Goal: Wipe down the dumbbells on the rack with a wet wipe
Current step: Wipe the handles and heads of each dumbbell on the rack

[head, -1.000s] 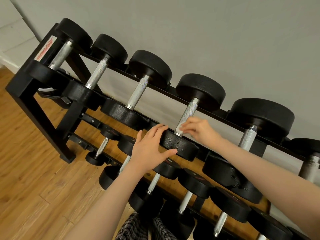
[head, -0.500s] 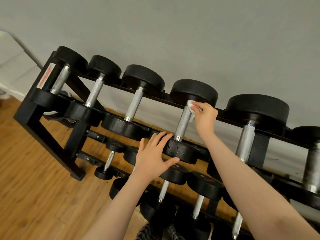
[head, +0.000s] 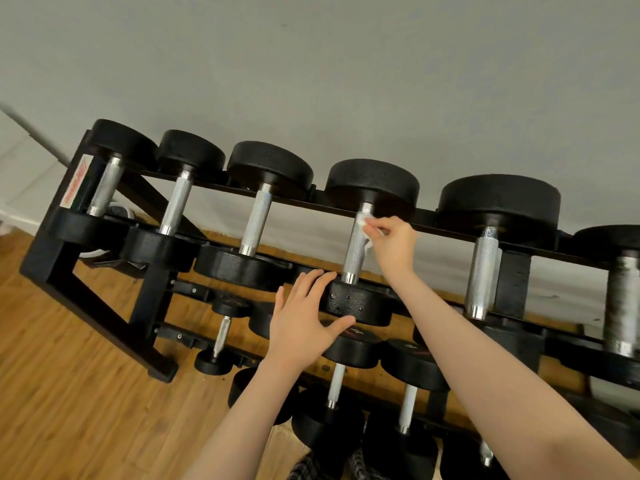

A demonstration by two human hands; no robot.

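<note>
A black rack (head: 104, 306) holds several black dumbbells with knurled silver handles in tiers. On the top tier, the fourth dumbbell from the left (head: 356, 251) is between my hands. My right hand (head: 394, 240) pinches a small white wet wipe (head: 363, 221) against the upper end of its handle, just under the far weight head. My left hand (head: 304, 323) rests flat with spread fingers on the near weight head, thumb below its front edge.
Neighbouring top-tier dumbbells stand close on both sides, such as the third one (head: 256, 220) and the larger fifth one (head: 485, 268). Smaller dumbbells (head: 336, 379) fill the lower tiers. A grey wall rises behind; wooden floor (head: 69, 410) lies at the left.
My right hand slid the wipe from the lower end of the handle up to its top. The left hand stayed on the near weight head. The view tilted down the rack.
</note>
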